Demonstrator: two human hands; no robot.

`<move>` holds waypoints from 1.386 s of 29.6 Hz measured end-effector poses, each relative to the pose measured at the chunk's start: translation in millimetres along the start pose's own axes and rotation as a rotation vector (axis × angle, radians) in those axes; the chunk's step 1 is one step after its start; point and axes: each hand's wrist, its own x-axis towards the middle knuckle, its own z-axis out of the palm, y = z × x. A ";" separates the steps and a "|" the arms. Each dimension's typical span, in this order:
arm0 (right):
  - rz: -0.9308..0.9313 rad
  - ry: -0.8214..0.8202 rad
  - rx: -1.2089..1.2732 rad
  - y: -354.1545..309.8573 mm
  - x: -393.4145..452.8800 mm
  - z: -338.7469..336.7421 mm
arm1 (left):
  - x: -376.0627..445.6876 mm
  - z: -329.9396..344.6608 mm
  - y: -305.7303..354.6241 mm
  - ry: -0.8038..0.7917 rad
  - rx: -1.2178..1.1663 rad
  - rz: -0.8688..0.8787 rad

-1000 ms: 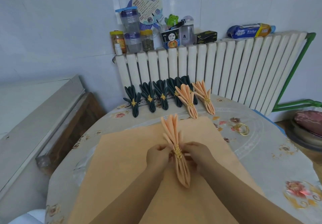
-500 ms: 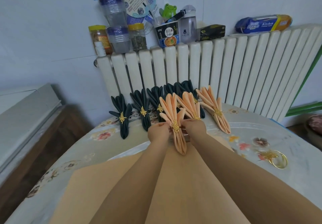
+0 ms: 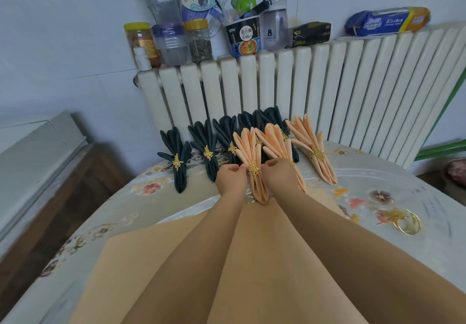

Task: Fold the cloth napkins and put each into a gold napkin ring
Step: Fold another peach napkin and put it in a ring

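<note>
A pleated peach napkin (image 3: pixel 248 148) fans out above a gold leaf ring (image 3: pixel 254 169) at its waist, its tail lying on the table. My left hand (image 3: pixel 230 176) pinches it from the left at the ring and my right hand (image 3: pixel 277 172) pinches it from the right. It sits at the table's far side, in front of several dark green ringed napkins (image 3: pixel 178 158) and beside two other peach ringed napkins (image 3: pixel 311 147). A flat peach cloth (image 3: pixel 156 268) lies spread under my forearms. Loose gold rings (image 3: pixel 403 221) lie at the right.
A white radiator (image 3: pixel 327 89) stands right behind the napkin row, with jars, cups and boxes (image 3: pixel 196 38) on top. The round table has a floral plastic cover (image 3: pixel 378 187). A grey cabinet (image 3: pixel 32 152) stands to the left.
Both hands carried the ringed peach napkin from the middle of the flat cloth to the far side, into the row of finished napkins. The camera leaned forward with them.
</note>
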 end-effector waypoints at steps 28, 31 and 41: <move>-0.574 -0.664 -0.706 150.6 -366.3 -207.6 | -386.4 -273.7 -121.7 -0.516 0.918 0.187; -0.604 -0.676 -0.682 160.4 -371.4 -221.1 | -394.4 -284.0 -133.6 -0.483 0.883 0.213; -0.487 -0.393 -0.498 163.7 -391.1 -220.1 | -417.0 -275.2 -136.3 -0.220 0.563 0.281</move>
